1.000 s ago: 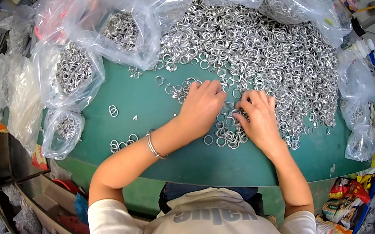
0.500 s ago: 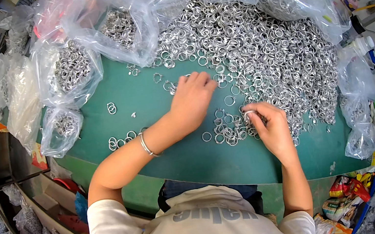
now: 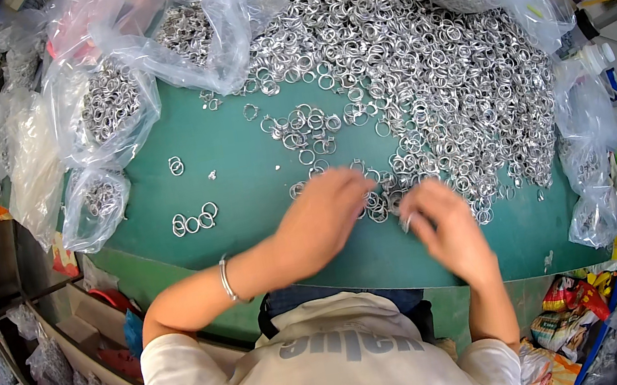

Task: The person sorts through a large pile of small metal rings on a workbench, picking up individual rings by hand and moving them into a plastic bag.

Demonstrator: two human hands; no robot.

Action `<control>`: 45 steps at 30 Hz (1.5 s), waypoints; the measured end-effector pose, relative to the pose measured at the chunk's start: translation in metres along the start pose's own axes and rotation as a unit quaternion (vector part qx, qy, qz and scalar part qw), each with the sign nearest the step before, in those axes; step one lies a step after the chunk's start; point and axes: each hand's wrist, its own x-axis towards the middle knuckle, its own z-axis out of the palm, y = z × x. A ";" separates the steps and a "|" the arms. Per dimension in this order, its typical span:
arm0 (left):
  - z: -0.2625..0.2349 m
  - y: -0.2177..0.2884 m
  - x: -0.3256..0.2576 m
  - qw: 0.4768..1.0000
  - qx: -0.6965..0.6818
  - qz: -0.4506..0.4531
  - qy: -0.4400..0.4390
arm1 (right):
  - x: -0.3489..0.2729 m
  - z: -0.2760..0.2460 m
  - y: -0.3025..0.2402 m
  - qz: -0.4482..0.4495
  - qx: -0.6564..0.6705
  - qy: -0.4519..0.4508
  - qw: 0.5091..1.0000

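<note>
A large heap of silver metal rings (image 3: 435, 73) covers the right and far part of the green table (image 3: 241, 179). My left hand (image 3: 321, 219) is over the near edge of a small group of rings (image 3: 378, 207), palm down. Its fingertips are smeared by motion and partly hidden, so their grip is unclear. Close to its right, my right hand (image 3: 449, 226) has thumb and forefinger pinched on a ring (image 3: 407, 223). Another small cluster of rings (image 3: 306, 126) lies beyond my left hand. A few rings (image 3: 196, 221) sit apart on the left.
Clear plastic bags of rings (image 3: 110, 103) line the left and far edges. A smaller bag (image 3: 99, 196) stands at the left edge, and another (image 3: 590, 178) at the right. Colourful packets (image 3: 565, 313) are below on the right; an open cardboard box (image 3: 93, 318) is lower left.
My left hand has come nearer to me, from the far cluster to the rings beside my right hand. My right hand has shifted slightly nearer.
</note>
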 end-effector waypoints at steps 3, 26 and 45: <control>0.018 0.022 -0.025 0.999 -0.030 0.022 -0.038 | -0.031 0.020 -0.012 0.055 -0.047 -0.008 0.997; 0.046 0.039 -0.049 0.996 0.040 -0.037 0.077 | -0.055 0.016 -0.004 0.164 0.002 0.124 0.979; 0.001 0.016 -0.070 0.968 -0.002 -0.147 0.202 | 0.016 0.068 -0.040 -0.081 -0.010 0.150 0.985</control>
